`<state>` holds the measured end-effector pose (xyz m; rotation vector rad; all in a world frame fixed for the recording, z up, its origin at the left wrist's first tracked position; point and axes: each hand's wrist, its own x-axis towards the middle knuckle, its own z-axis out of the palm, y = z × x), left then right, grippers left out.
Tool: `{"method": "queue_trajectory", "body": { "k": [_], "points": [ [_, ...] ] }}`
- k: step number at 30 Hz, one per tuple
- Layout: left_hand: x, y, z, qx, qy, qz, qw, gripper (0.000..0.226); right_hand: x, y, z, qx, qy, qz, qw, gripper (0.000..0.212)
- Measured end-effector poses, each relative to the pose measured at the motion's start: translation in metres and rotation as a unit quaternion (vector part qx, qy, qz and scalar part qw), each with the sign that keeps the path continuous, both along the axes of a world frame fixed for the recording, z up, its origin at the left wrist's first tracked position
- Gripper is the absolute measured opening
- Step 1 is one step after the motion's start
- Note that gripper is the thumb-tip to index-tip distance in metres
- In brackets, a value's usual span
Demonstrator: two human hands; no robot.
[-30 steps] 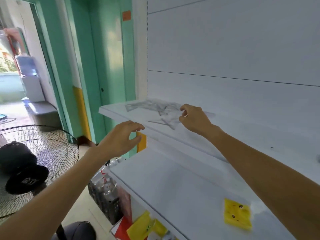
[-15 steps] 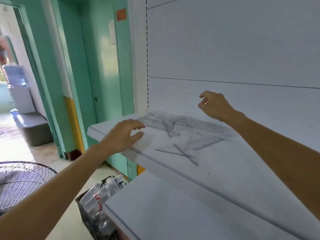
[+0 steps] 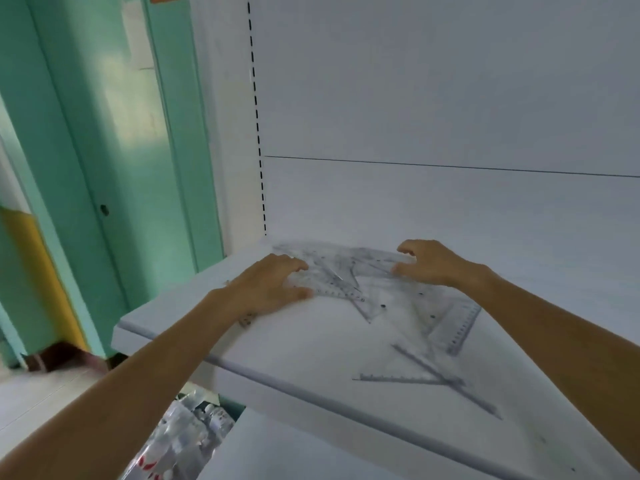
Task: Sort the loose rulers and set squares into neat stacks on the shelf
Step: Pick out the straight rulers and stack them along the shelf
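On the rulers (image 3: 346, 284) the left hand (image 3: 265, 289) rests, grip spread — right hand (image 3: 433, 265) grip half-curled, pinch unclear.

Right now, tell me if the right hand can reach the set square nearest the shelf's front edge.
Probably yes: the set square lies exposed on the shelf, nearer the person than the right hand, path unobstructed.

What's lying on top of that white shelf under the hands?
Clear rulers and set squares, overlapping loosely; one set square lies nearest the shelf's front edge. The left hand rests on some, the right hand covers the far end, hiding whatever lies beneath them.
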<state>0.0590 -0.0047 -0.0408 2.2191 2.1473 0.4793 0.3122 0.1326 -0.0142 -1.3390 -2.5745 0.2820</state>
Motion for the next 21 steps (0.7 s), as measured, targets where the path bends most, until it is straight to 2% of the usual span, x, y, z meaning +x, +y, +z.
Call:
{"method": "queue_trajectory", "body": {
  "k": [2, 4, 6, 9, 10, 13, 15, 19, 21],
  "points": [
    [-0.009, 0.011, -0.003, -0.023, 0.0, -0.017, 1.0, 0.061, -0.006, 0.0, -0.007, -0.003, 0.008, -0.005, 1.0, 0.058],
    [-0.012, 0.017, -0.003, -0.009, -0.006, -0.052, 0.999, 0.054, -0.01, 0.0, -0.013, -0.027, 0.008, -0.008, 1.0, 0.059],
    [-0.011, 0.018, -0.002, 0.004, 0.024, -0.092, 0.995, 0.044, -0.013, -0.001, -0.018, -0.017, 0.007, -0.008, 1.0, 0.051],
    [-0.01, 0.021, 0.0, 0.028, 0.178, -0.125, 0.976, 0.041, -0.02, -0.004, -0.02, 0.067, 0.012, 0.01, 0.998, 0.033],
    [-0.009, 0.022, -0.001, 0.069, 0.226, -0.138, 0.962, 0.042, -0.023, -0.006, -0.021, 0.099, 0.003, 0.019, 0.995, 0.029],
    [-0.006, 0.021, 0.0, 0.194, 0.289, -0.164, 0.923, 0.039, -0.031, -0.009, -0.028, 0.174, -0.048, 0.052, 0.982, 0.024],
    [-0.004, 0.022, 0.0, 0.245, 0.29, -0.166, 0.91, 0.03, -0.034, -0.015, -0.028, 0.206, -0.058, 0.048, 0.976, 0.025],
    [0.0, 0.013, 0.005, 0.22, 0.235, -0.158, 0.934, 0.017, -0.033, -0.029, -0.023, 0.222, -0.022, 0.06, 0.973, 0.021],
    [-0.001, 0.011, 0.005, 0.194, 0.172, -0.154, 0.953, 0.008, -0.033, -0.037, -0.019, 0.253, 0.001, 0.072, 0.965, 0.025]
  ]
}}
